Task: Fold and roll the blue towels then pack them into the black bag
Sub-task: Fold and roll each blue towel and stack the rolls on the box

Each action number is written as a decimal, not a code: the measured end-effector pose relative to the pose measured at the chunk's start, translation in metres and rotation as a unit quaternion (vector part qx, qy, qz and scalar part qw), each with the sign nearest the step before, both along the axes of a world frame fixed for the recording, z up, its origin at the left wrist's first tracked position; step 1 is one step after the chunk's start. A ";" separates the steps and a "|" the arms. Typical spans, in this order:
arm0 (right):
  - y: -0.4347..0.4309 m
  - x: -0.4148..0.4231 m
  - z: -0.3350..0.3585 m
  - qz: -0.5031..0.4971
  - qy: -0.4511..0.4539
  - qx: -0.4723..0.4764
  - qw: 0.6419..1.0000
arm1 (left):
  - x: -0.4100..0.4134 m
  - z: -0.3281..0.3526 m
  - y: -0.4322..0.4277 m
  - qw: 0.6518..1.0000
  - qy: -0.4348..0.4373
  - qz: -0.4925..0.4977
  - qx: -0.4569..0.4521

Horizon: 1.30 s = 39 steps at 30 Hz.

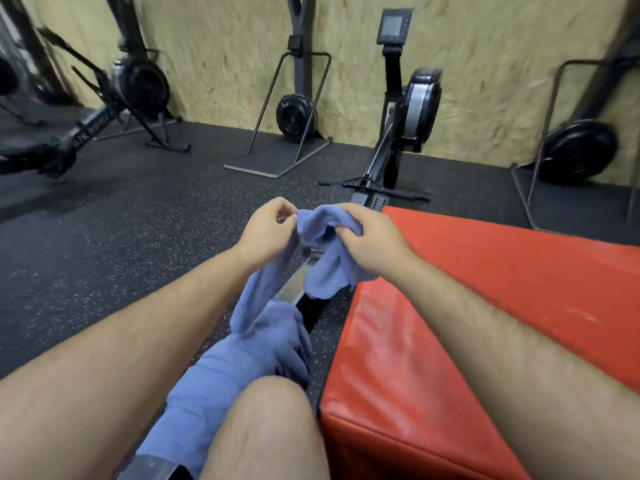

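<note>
A blue towel (320,251) hangs crumpled in the air between both hands. My left hand (268,232) pinches its upper left edge between thumb and fingers. My right hand (369,237) grips the bunched top of the same towel. Its lower end drapes down toward a heap of more blue towels (239,368) lying along the rowing machine rail beside my bare knee (270,427). The black bag is not in view.
A red padded box (485,306) stands close on the right. A rowing machine (412,116) stretches ahead, with other black exercise machines (298,109) along the chipboard wall. Dark speckled rubber floor (121,244) spreads to the left.
</note>
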State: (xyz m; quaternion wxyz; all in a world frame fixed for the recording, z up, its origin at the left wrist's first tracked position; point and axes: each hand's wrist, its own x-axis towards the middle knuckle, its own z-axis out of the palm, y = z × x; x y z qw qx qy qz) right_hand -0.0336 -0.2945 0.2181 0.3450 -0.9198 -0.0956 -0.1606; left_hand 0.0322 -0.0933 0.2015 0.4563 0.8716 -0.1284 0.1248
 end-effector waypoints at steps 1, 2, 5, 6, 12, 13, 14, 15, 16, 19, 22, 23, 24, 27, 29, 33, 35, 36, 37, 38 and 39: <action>-0.014 -0.006 0.012 -0.006 -0.023 -0.002 1.000 | -0.001 0.018 -0.018 1.000 -0.011 -0.008 -0.006; -0.028 -0.013 0.023 -0.017 -0.044 0.000 0.999 | -0.004 0.036 -0.037 1.000 -0.021 -0.017 -0.014; -0.073 -0.040 0.052 -0.062 -0.097 0.007 0.993 | -0.018 0.085 -0.095 0.995 -0.047 -0.058 -0.060; -0.087 -0.051 0.058 -0.071 -0.106 0.007 0.992 | -0.024 0.096 -0.114 0.992 -0.050 -0.073 -0.085; -0.164 -0.131 0.050 -0.103 -0.004 -0.076 0.992 | -0.069 0.084 -0.193 0.978 0.007 -0.146 -0.149; -0.172 -0.145 0.041 -0.096 0.045 -0.098 0.990 | -0.077 0.064 -0.199 0.979 0.022 -0.151 -0.135; -0.179 -0.158 0.028 -0.088 0.106 -0.119 0.983 | -0.086 0.041 -0.204 0.980 0.044 -0.161 -0.111; -0.186 -0.169 0.013 -0.079 0.169 -0.134 0.973 | -0.094 0.016 -0.207 0.978 0.079 -0.176 -0.080; -0.191 -0.178 -0.004 -0.078 0.217 -0.138 0.963 | -0.101 -0.009 -0.208 0.972 0.123 -0.194 -0.051; -0.207 -0.182 -0.053 -0.128 0.249 -0.068 0.958 | -0.114 -0.067 -0.211 0.938 0.271 -0.215 -0.006; -0.221 -0.162 -0.088 -0.208 0.273 -0.071 0.937 | -0.107 -0.096 -0.213 0.929 0.341 -0.140 0.040; -0.224 -0.156 -0.097 -0.225 0.281 -0.083 0.929 | -0.102 -0.103 -0.213 0.930 0.339 -0.119 0.078; -0.227 -0.150 -0.104 -0.235 0.286 -0.090 0.925 | -0.097 -0.109 -0.213 0.931 0.331 -0.107 0.107; -0.228 -0.131 -0.120 -0.224 0.315 -0.084 0.919 | -0.085 -0.121 -0.219 0.929 0.319 -0.140 0.126; -0.222 -0.119 -0.126 -0.206 0.338 -0.073 0.915 | -0.081 -0.126 -0.226 0.926 0.297 -0.176 0.151; -0.209 -0.100 -0.132 -0.178 0.345 -0.011 0.922 | -0.074 -0.132 -0.241 0.933 0.243 -0.205 0.167; -0.207 -0.095 -0.132 -0.161 0.352 -0.005 0.922 | -0.067 -0.132 -0.246 0.943 0.235 -0.206 0.112; -0.207 -0.092 -0.131 -0.167 0.345 0.004 0.924 | -0.064 -0.130 -0.247 0.950 0.230 -0.200 0.075; -0.209 -0.090 -0.130 -0.179 0.328 0.024 0.927 | -0.059 -0.129 -0.246 0.955 0.227 -0.187 0.041; -0.212 -0.087 -0.128 -0.196 0.302 0.047 0.932 | -0.054 -0.127 -0.244 0.960 0.223 -0.171 0.010; -0.216 -0.083 -0.125 -0.213 0.271 0.063 0.937 | -0.048 -0.126 -0.241 0.964 0.220 -0.149 -0.017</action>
